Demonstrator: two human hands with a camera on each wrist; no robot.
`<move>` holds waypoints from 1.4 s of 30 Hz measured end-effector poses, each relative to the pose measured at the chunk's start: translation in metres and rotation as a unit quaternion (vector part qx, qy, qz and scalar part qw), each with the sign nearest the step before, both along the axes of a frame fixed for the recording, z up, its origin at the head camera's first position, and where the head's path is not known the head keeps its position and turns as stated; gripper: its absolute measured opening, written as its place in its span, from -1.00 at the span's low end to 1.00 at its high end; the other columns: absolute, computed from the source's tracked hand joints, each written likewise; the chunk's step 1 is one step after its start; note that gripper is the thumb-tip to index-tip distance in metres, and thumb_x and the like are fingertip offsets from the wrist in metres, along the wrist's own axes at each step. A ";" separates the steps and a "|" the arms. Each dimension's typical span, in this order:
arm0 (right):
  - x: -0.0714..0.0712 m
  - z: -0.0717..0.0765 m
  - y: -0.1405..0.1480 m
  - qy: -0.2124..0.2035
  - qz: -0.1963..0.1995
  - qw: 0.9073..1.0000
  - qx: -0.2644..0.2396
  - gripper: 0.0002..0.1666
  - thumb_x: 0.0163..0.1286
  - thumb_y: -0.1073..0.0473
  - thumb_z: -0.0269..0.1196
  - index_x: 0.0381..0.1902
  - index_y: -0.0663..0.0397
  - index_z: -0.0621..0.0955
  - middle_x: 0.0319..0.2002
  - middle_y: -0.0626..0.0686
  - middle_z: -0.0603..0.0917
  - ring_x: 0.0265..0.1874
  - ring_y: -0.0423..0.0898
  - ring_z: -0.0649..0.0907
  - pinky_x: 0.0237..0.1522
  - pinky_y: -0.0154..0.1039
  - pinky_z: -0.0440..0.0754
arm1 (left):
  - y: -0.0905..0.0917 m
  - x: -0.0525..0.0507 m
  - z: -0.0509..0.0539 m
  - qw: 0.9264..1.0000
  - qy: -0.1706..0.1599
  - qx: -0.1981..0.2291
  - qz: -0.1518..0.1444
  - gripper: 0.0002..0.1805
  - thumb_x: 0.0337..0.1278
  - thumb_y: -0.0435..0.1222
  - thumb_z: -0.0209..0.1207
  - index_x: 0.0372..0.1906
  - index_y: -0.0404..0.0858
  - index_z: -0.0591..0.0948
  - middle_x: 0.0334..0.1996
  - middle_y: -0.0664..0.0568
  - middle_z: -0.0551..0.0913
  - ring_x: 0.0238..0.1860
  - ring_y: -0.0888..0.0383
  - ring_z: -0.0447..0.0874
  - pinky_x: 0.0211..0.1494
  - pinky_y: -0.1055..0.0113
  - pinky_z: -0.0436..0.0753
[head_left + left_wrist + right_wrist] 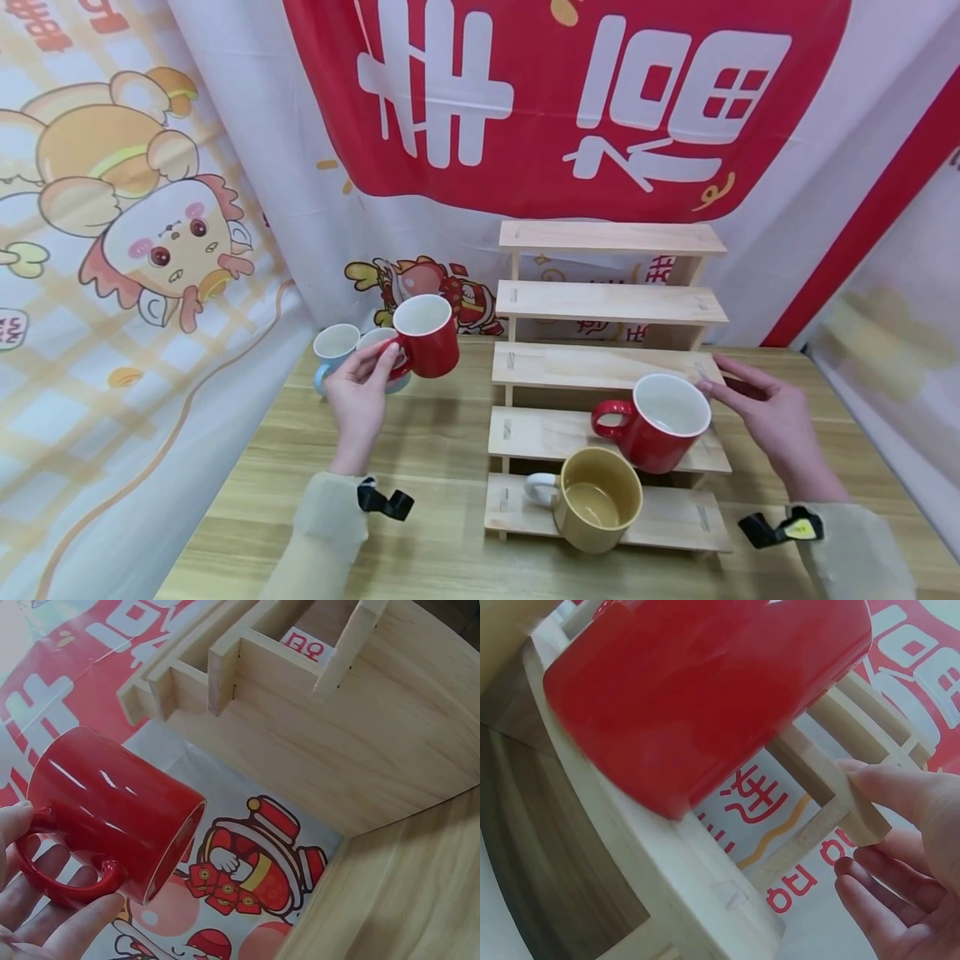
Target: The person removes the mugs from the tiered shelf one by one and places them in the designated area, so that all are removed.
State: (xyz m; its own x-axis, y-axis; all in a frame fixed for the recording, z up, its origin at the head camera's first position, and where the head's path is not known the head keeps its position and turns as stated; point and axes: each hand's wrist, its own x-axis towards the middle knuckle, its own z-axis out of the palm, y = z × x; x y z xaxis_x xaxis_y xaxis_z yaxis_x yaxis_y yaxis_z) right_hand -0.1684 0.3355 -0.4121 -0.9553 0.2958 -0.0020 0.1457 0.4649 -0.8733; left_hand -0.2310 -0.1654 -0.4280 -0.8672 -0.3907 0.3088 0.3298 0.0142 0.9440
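Note:
My left hand (358, 408) grips a red mug (435, 346) by its handle, holding it above the table left of a stepped wooden shelf (600, 365). In the left wrist view this mug (112, 814) is tilted, its base toward the shelf's side. My right hand (776, 421) pinches the right end of the shelf's middle tier, thumb on top and fingers below in the right wrist view. Another red mug (663, 437) stands on the second tier from the bottom, handle to the left. On the lowest tier sits a tan mug (597, 510) with a white handle.
Behind my left hand, a light blue mug (335, 343) and another pale mug, partly hidden, stand on the wooden table (247, 508). The shelf's top tier (611, 237) stands close to the printed cloth backdrop (450, 187). Cloth also hangs along both sides.

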 end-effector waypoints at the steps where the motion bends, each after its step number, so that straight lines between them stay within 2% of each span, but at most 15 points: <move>1: 0.000 0.000 0.000 0.000 0.001 1.000 0.001 -0.07 0.27 -0.32 0.40 0.47 -0.03 0.46 0.42 0.24 0.42 0.18 -0.07 0.53 -0.16 -0.59 0.59 | 0.001 0.000 0.000 1.000 0.000 0.003 0.001 -0.55 0.13 -0.07 0.46 -0.01 -0.32 0.75 -0.11 -0.13 0.78 -0.05 -0.15 0.76 -0.16 0.24 0.76; 7: 0.000 0.000 0.000 0.002 0.004 1.000 0.000 -0.08 0.27 -0.32 0.39 0.47 -0.02 0.46 0.42 0.24 0.42 0.17 -0.08 0.54 -0.15 -0.58 0.60 | 0.006 -0.002 -0.005 0.999 0.007 0.031 -0.013 -0.62 0.16 -0.22 0.46 -0.03 -0.40 0.74 -0.13 -0.22 0.77 -0.10 -0.18 0.77 -0.19 0.10 0.76; 13: 0.001 -0.003 0.001 0.012 0.006 1.000 -0.006 -0.11 0.29 -0.28 0.40 0.46 -0.01 0.47 0.41 0.24 0.43 0.05 -0.32 0.54 -0.15 -0.60 0.59 | 0.011 -0.007 -0.016 0.999 0.006 0.047 -0.016 -0.65 0.19 -0.30 0.44 -0.02 -0.45 0.73 -0.12 -0.27 0.75 -0.11 -0.17 0.78 -0.15 0.03 0.74; 15: 0.001 -0.004 0.000 0.014 0.006 1.000 -0.009 -0.11 0.30 -0.26 0.40 0.46 0.00 0.47 0.41 0.24 0.44 0.03 -0.35 0.53 -0.15 -0.60 0.59 | 0.013 -0.009 -0.020 0.999 0.007 0.049 -0.011 -0.65 0.17 -0.30 0.45 -0.04 -0.46 0.73 -0.14 -0.30 0.75 -0.13 -0.20 0.78 -0.16 0.04 0.75; 19: 0.002 -0.004 -0.001 0.014 0.003 1.000 -0.010 -0.12 0.29 -0.26 0.41 0.45 0.00 0.47 0.41 0.25 0.43 0.06 -0.29 0.54 -0.17 -0.60 0.59 | 0.015 -0.011 -0.030 0.999 0.000 0.047 0.002 -0.66 0.16 -0.28 0.46 -0.06 -0.44 0.74 -0.16 -0.28 0.76 -0.12 -0.26 0.76 -0.18 0.06 0.76; 24: 0.002 -0.004 -0.001 0.009 -0.002 1.000 -0.006 -0.11 0.28 -0.28 0.41 0.46 -0.03 0.47 0.42 0.23 0.42 0.07 -0.27 0.54 -0.17 -0.61 0.59 | 0.017 -0.014 -0.044 0.999 -0.005 0.046 0.013 -0.67 0.16 -0.26 0.46 -0.06 -0.40 0.75 -0.16 -0.24 0.77 -0.09 -0.28 0.74 -0.14 -0.03 0.74; 29: 0.002 -0.002 -0.001 0.007 -0.001 1.000 -0.001 -0.09 0.28 -0.31 0.39 0.46 -0.04 0.47 0.43 0.23 0.41 0.12 -0.20 0.54 -0.16 -0.61 0.58 | 0.019 -0.018 -0.059 0.999 -0.019 0.033 0.033 -0.65 0.15 -0.18 0.46 -0.07 -0.35 0.76 -0.16 -0.15 0.78 -0.12 -0.07 0.78 -0.09 0.03 0.74; 33: 0.002 -0.002 -0.001 0.006 0.001 1.000 0.001 -0.09 0.28 -0.32 0.39 0.46 -0.06 0.46 0.44 0.22 0.40 0.19 -0.04 0.54 -0.16 -0.59 0.59 | 0.020 -0.021 -0.069 0.998 -0.031 0.023 0.053 -0.67 0.16 -0.18 0.47 -0.08 -0.33 0.77 -0.17 -0.13 0.79 -0.17 0.11 0.79 -0.09 0.19 0.76; 37: 0.003 -0.002 -0.002 0.008 0.000 1.000 0.001 -0.10 0.28 -0.32 0.39 0.47 -0.07 0.47 0.44 0.21 0.41 0.21 -0.01 0.53 -0.16 -0.60 0.59 | 0.021 -0.023 -0.077 0.997 -0.044 0.031 0.054 -0.67 0.16 -0.19 0.47 -0.08 -0.34 0.77 -0.15 -0.16 0.78 -0.18 0.15 0.78 -0.11 0.28 0.76; 42: 0.003 -0.003 -0.001 0.012 -0.002 1.000 0.000 -0.11 0.29 -0.30 0.39 0.47 -0.07 0.46 0.43 0.20 0.42 0.22 0.00 0.53 -0.14 -0.61 0.58 | 0.022 -0.024 -0.083 0.996 -0.055 0.034 0.057 -0.64 0.15 -0.15 0.47 -0.07 -0.32 0.77 -0.13 -0.16 0.78 -0.17 0.14 0.78 -0.09 0.21 0.76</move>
